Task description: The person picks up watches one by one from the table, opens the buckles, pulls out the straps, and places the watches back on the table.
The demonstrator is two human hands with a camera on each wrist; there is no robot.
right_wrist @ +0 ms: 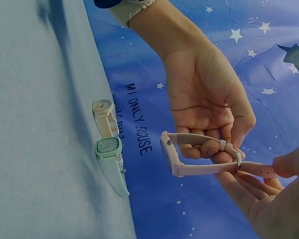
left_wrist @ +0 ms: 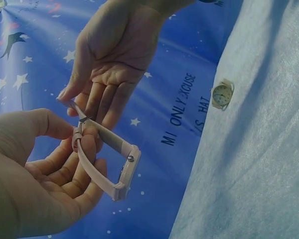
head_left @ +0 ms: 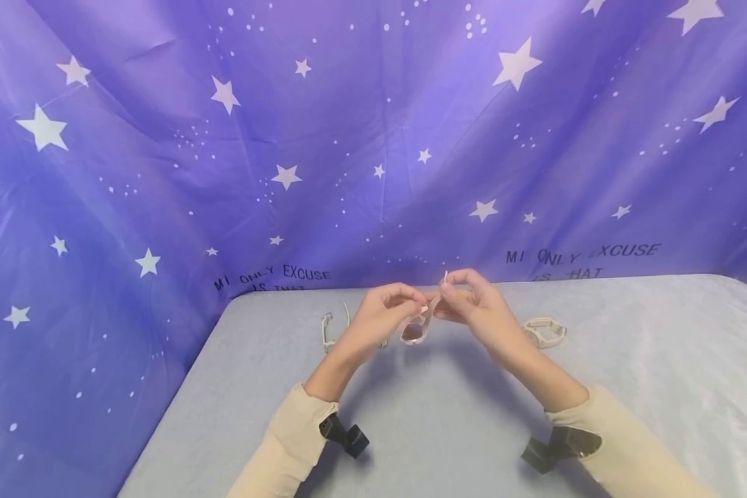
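Observation:
A pink wristwatch (head_left: 414, 335) is held in the air above the table by both hands, its strap closed into a loop. My left hand (head_left: 376, 318) pinches the strap beside the buckle (left_wrist: 84, 119) between thumb and fingers. With thumb and fingers, my right hand (head_left: 482, 308) grips the strap's free end (right_wrist: 259, 169), which passes through the buckle. The watch case (right_wrist: 168, 153) hangs away from the fingers, with its face turned mostly aside in the wrist views.
A cream watch (left_wrist: 222, 94) lies on the grey cloth-covered table (head_left: 448, 436) at the right. At the left lie a mint-green watch (right_wrist: 108, 145) and a beige one (right_wrist: 103, 106). Behind the table hangs a purple-blue star-patterned curtain (head_left: 348, 124).

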